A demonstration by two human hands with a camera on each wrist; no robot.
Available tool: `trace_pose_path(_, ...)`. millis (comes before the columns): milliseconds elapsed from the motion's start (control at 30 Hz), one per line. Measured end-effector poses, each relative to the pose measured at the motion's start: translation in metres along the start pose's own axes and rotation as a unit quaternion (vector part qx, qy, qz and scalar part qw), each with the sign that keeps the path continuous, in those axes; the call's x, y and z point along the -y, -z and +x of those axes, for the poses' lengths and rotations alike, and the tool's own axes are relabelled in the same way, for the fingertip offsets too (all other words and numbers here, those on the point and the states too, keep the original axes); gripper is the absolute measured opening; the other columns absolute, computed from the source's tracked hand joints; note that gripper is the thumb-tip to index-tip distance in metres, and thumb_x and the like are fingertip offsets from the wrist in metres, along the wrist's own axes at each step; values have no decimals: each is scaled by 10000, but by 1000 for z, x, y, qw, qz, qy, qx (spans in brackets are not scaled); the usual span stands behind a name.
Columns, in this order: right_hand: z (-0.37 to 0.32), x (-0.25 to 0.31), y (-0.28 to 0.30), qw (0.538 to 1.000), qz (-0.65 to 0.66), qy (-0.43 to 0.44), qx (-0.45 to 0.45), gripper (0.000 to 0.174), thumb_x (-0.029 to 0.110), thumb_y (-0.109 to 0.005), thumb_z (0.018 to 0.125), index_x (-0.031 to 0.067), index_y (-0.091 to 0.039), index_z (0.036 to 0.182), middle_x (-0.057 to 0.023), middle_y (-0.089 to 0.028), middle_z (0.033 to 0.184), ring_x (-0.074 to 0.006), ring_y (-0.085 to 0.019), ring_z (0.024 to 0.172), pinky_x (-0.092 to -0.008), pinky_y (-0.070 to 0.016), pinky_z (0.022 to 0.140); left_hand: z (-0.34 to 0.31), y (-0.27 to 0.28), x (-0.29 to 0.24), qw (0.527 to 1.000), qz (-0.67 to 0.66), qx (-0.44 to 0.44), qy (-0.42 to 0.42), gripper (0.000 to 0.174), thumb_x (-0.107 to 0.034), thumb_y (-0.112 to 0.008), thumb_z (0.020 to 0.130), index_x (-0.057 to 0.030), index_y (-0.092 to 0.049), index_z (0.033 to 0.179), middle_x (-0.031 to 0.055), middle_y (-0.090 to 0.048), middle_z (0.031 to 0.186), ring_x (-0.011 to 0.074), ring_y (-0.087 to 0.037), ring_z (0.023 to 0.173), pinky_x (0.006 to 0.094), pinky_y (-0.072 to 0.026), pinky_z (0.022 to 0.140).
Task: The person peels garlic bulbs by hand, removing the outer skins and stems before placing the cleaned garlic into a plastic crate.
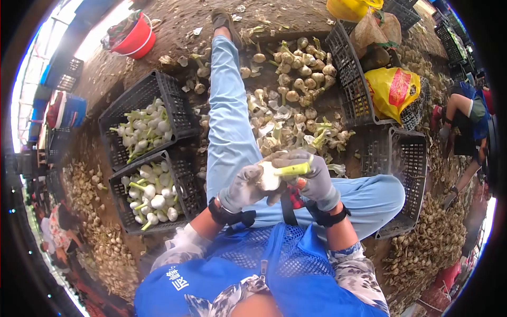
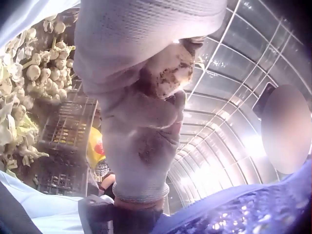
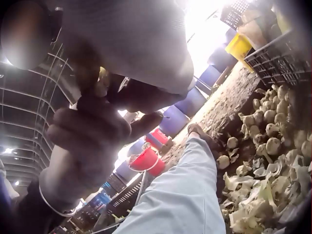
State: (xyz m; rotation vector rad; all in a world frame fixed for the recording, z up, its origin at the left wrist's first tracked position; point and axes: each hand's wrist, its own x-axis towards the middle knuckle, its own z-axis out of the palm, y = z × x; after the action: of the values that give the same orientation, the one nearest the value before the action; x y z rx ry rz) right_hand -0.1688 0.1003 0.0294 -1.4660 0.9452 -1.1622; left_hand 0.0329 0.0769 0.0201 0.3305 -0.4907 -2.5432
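Both hands wear pale, soiled work gloves and meet over the lap. My left hand point(image 1: 238, 186) holds a white garlic bulb point(image 1: 269, 178), its green stalk point(image 1: 293, 169) pointing right across the other hand. In the left wrist view the root end of the bulb point(image 2: 171, 73) is brown with dirt, between the two gloves. My right hand point(image 1: 321, 182) is close against the garlic, fingers curled round an orange-red thing point(image 1: 301, 182) that is mostly hidden; I cannot tell its kind. The right wrist view is dark around the hands.
Two black crates point(image 1: 177, 113) point(image 1: 185, 182) of trimmed garlic stand at left. Untrimmed garlic point(image 1: 303, 66) and peelings lie ahead. More black crates point(image 1: 346, 74) point(image 1: 414, 177), one with a yellow bag point(image 1: 393, 92), are at right. A red bucket point(image 1: 138, 39) sits farther off; another person point(image 1: 465, 113) works at right.
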Motion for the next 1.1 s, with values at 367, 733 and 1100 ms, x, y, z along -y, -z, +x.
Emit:
trace_pose_path(367,26,-13,9,911,-382,-39,-151,704,-2,-728,649,78,-552,1326,-167,-627,1132,-349,-592,1046,-418,-476,914,-7,0,11,990,106,-70,61,595,-252,-668,880,-30,-391,1357,104,-632,909,161,-617,736,287,-502,641)
trace_pose_path(733,-14,16,3,981,117,-77,-133,309,237,-667,932,-11,-701,1111,-87,-669,1000,-165,-610,909,-298,-469,812,7,-11,2,748,581,-120,-298,362,-49,-687,837,-18,-595,1186,120,-517,1240,176,-551,1083,293,-482,888)
trace_pose_path(1100,-11,27,30,994,25,-14,-105,319,256,-655,933,-5,-703,1109,-122,-681,1019,-197,-621,921,-317,-470,831,-4,-4,3,660,652,-179,-327,216,-5,-742,795,-39,-614,966,97,-608,945,225,-606,896,322,-485,762)
